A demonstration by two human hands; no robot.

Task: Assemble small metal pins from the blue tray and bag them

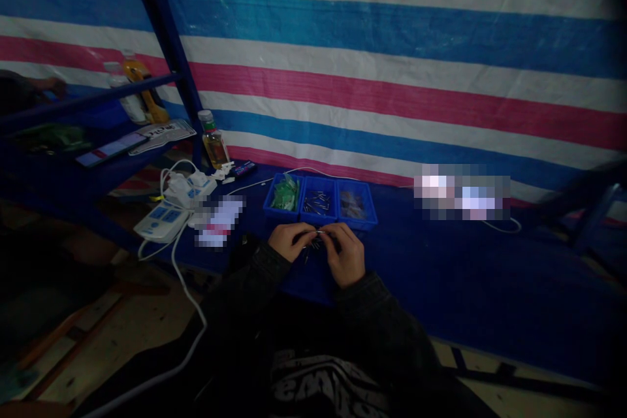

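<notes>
My left hand (292, 240) and my right hand (345, 253) meet just in front of three blue bins, fingertips pinched together. Between them shows a thin, shiny metal piece (320, 232), too small to identify. Several dark, slim metal pieces (307, 253) lie on the blue tabletop below my fingers. The left bin (267, 211) holds green-tinted packets (286, 194). In the middle bin (318, 217) are loose slim metal pieces (317, 201). Small brownish or clear items (351, 204), hard to make out, fill the right bin (375, 214).
Left of the bins lie a blurred-out phone (220, 221), a white power strip (164, 222) with plugs and cables, and a bottle (213, 142). A blue metal frame (166, 32) rises at left. Another blurred bright object (460, 192) sits at right. Striped sheeting (392, 85) hangs behind.
</notes>
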